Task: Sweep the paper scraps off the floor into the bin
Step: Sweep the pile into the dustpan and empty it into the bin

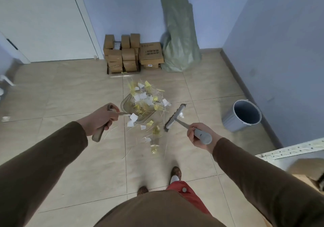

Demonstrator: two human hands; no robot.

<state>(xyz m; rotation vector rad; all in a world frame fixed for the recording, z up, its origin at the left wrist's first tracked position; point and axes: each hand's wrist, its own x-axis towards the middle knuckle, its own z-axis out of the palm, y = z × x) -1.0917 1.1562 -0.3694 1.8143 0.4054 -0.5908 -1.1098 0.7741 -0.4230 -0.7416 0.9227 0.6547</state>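
Scraps (147, 97): white and yellow paper heaped on the dustpan (127, 106), more strewn on the floor (70, 93) toward the feet.
Left hand (102, 118): clenched around the dustpan's handle.
Right hand (199, 134): gripping the brush (175, 117), bristles beside the pile.
Bin (242, 115): grey, open, by the right wall, well apart.
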